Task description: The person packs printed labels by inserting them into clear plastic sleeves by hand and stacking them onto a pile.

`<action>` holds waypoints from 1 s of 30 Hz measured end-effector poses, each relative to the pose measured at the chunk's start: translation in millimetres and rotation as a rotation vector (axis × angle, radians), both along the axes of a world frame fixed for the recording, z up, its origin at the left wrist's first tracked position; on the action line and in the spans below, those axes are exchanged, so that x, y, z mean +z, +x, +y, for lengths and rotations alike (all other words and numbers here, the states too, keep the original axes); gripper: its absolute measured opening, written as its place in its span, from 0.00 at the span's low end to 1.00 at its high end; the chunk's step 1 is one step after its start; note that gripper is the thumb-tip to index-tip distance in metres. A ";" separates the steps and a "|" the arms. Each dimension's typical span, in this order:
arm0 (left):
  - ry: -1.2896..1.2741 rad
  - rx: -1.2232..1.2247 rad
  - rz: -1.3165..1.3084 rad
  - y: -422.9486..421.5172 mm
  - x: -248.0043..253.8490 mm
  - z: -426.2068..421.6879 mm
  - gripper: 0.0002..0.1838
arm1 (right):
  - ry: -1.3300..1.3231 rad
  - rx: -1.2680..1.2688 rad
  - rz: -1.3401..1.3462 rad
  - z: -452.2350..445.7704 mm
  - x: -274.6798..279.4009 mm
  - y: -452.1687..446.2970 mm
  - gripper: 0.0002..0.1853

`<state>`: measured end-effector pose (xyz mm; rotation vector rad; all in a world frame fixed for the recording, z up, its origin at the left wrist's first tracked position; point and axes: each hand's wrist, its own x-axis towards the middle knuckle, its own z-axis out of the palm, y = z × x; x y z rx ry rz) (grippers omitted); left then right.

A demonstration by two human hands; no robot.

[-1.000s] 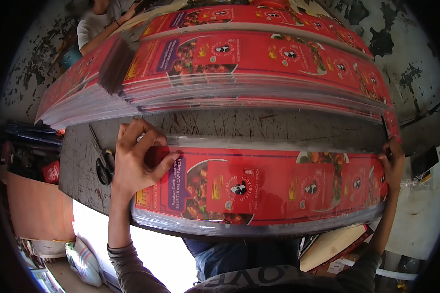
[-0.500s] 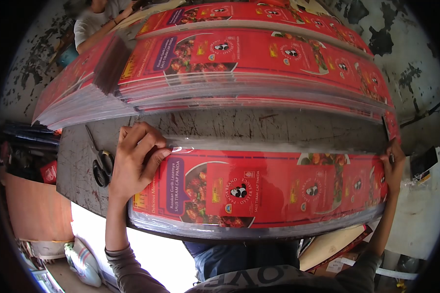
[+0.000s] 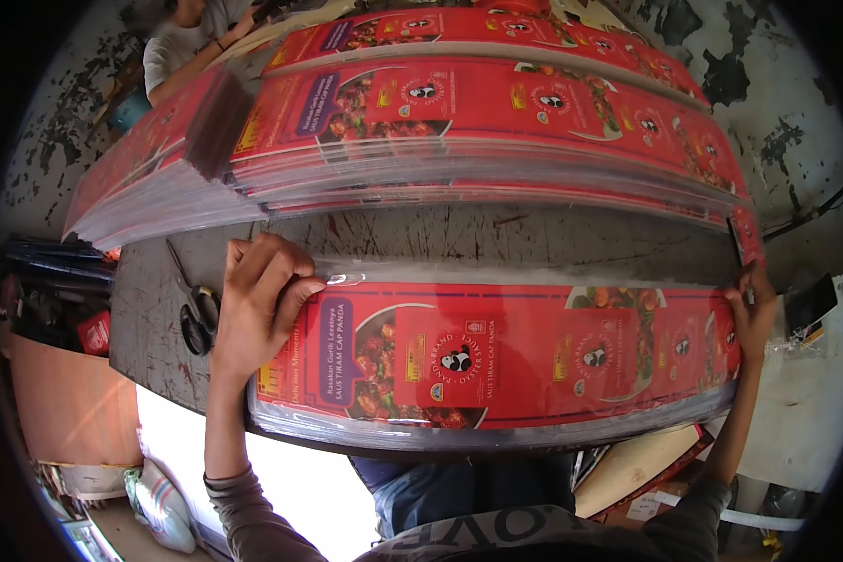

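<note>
A stack of long red printed sheets [image 3: 525, 361] with clear plastic edges lies along the near edge of the dark table. My left hand [image 3: 270, 295] pinches the upper left corner of the top sheet between thumb and curled fingers. At the far right end, my right hand [image 3: 754, 304] has its fingers closed on the upper right corner of the same sheet. Black-handled scissors [image 3: 199, 318] lie on the table just left of my left hand.
Tall piles of the same red sheets [image 3: 496, 103] stand across the back of the scratched table [image 3: 421, 234], with another pile [image 3: 150, 159] at the left. A person [image 3: 183, 51] is at the upper left. A white sack [image 3: 162, 501] lies on the floor.
My left thumb has closed towards the fingers at the sheet's corner since the earliest frame. My right hand has stayed at the right end with little movement.
</note>
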<state>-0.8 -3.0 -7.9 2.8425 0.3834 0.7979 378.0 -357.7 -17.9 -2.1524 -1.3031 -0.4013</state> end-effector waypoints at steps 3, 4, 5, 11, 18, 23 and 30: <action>-0.002 0.003 -0.003 -0.3 0.3 -0.4 0.07 | 0.004 -0.004 0.004 0.9 0.4 -0.9 0.24; -0.005 0.005 -0.003 -0.3 0.4 -0.4 0.07 | 0.006 -0.005 0.003 0.6 0.8 -0.3 0.24; -0.005 0.004 -0.003 -0.1 0.7 -0.4 0.07 | -0.014 -0.008 -0.005 -0.2 1.0 0.9 0.24; -0.026 0.022 0.010 -0.3 0.8 -1.7 0.07 | -0.040 0.013 0.010 2.5 2.5 0.5 0.24; -0.077 0.037 0.026 -0.3 -1.4 -1.9 0.08 | -0.098 0.003 -0.028 2.3 -0.2 5.6 0.21; -0.113 0.050 -0.004 1.6 -0.3 1.6 0.08 | -0.099 0.018 -0.008 5.4 2.1 3.4 0.19; -0.185 0.048 0.093 -5.6 3.6 5.3 0.11 | -0.215 0.142 0.115 4.7 19.4 -4.6 0.13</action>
